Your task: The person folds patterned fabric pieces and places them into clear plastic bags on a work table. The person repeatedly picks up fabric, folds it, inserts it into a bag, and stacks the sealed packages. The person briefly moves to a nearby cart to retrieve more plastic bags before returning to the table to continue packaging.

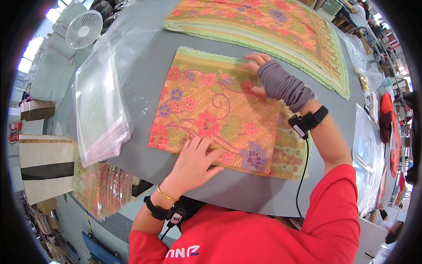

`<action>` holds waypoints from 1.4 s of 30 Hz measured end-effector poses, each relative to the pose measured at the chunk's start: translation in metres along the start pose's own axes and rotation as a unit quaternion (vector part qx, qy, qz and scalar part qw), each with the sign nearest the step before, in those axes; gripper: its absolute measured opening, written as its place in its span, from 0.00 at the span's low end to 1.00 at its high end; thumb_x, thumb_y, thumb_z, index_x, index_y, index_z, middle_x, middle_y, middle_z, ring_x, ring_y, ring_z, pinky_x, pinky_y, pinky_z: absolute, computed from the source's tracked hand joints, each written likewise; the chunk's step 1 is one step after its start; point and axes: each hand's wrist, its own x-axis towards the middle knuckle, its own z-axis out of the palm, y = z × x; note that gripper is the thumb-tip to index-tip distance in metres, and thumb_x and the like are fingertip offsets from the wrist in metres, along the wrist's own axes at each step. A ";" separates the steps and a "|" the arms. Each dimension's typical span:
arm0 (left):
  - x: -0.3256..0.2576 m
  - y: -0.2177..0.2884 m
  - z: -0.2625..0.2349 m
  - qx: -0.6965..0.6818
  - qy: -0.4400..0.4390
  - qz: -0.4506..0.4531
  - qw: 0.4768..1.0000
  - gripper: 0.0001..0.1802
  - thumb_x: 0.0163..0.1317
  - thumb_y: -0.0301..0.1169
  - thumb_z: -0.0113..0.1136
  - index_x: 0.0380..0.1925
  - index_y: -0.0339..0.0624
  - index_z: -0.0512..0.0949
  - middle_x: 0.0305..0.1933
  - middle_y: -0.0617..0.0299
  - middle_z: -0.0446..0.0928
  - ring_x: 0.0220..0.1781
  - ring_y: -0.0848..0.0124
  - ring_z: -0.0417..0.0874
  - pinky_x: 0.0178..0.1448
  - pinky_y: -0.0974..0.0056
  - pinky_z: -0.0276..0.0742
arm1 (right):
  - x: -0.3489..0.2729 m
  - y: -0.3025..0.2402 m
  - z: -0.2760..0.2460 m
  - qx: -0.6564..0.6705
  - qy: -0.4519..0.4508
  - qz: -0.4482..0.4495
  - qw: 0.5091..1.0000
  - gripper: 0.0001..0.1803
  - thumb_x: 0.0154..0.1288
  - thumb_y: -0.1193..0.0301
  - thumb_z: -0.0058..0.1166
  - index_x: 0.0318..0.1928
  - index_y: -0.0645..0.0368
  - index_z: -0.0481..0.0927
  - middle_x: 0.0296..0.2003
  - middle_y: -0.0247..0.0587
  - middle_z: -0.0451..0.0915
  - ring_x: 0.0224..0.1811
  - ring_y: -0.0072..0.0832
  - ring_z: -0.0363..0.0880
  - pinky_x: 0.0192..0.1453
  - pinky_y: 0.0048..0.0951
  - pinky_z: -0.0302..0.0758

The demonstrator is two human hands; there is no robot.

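A folded floral cloth (pixel 220 116) in orange and green, with red and purple flowers, lies on the grey table in front of me. My left hand (pixel 193 163) rests at its near edge, fingers spread on the fabric and nothing visibly gripped. Over the far right part of the same cloth is my right hand (pixel 264 72), partly covered by a grey fingerless sleeve; its fingers and thumb are apart. A patterned border (pixel 290 149) of the cloth shows along its right side. Black bands with cables sit on both my wrists.
At the far side lies a stack of similar cloths (pixel 263 26) with scalloped green edges. Clear plastic bags (pixel 101 110) are piled on the left, and more clear plastic (pixel 367 149) lies on the right. Packed cloths (pixel 103 189) stand lower left, by a cardboard box (pixel 46 160).
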 end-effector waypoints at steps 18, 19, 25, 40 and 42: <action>-0.078 -0.092 -0.029 0.073 0.175 -0.333 0.924 0.16 0.66 0.37 0.74 0.42 0.36 0.82 0.43 0.54 0.81 0.45 0.54 0.81 0.48 0.52 0.78 | 0.225 0.009 0.112 0.103 -0.071 -0.082 0.989 0.22 0.69 0.67 0.70 0.62 0.54 0.84 0.52 0.48 0.88 0.57 0.47 0.86 0.65 0.43 0.80; -0.080 -0.101 -0.038 0.031 0.182 -0.363 0.913 0.16 0.68 0.37 0.73 0.43 0.36 0.82 0.40 0.55 0.81 0.42 0.58 0.82 0.45 0.54 0.78 | 0.238 0.009 0.118 0.122 -0.143 -0.064 0.980 0.19 0.70 0.69 0.69 0.60 0.54 0.85 0.51 0.46 0.88 0.55 0.44 0.86 0.62 0.42 0.81; -0.075 -0.136 -0.145 -0.044 0.330 -0.328 0.884 0.06 0.75 0.24 0.65 0.38 0.38 0.77 0.33 0.68 0.71 0.34 0.79 0.69 0.41 0.71 0.71 | 0.248 -0.015 0.044 0.227 -0.117 0.007 0.967 0.14 0.70 0.73 0.66 0.54 0.56 0.85 0.49 0.43 0.87 0.54 0.40 0.85 0.61 0.39 0.81; -0.148 -0.004 -0.016 -0.002 0.110 -0.017 0.994 0.16 0.54 0.22 0.72 0.37 0.40 0.72 0.44 0.51 0.77 0.50 0.48 0.80 0.57 0.47 0.79 | -0.032 -0.096 0.008 0.283 -0.039 -0.019 0.958 0.09 0.65 0.80 0.62 0.44 0.54 0.85 0.46 0.40 0.80 0.53 0.45 0.79 0.61 0.42 0.79; -0.156 0.002 0.005 0.075 0.073 0.019 0.994 0.17 0.56 0.29 0.74 0.37 0.40 0.72 0.47 0.51 0.78 0.52 0.48 0.79 0.62 0.44 0.77 | -0.047 -0.101 0.009 0.293 -0.048 -0.017 0.955 0.10 0.64 0.78 0.63 0.45 0.54 0.85 0.47 0.40 0.80 0.53 0.46 0.79 0.60 0.43 0.79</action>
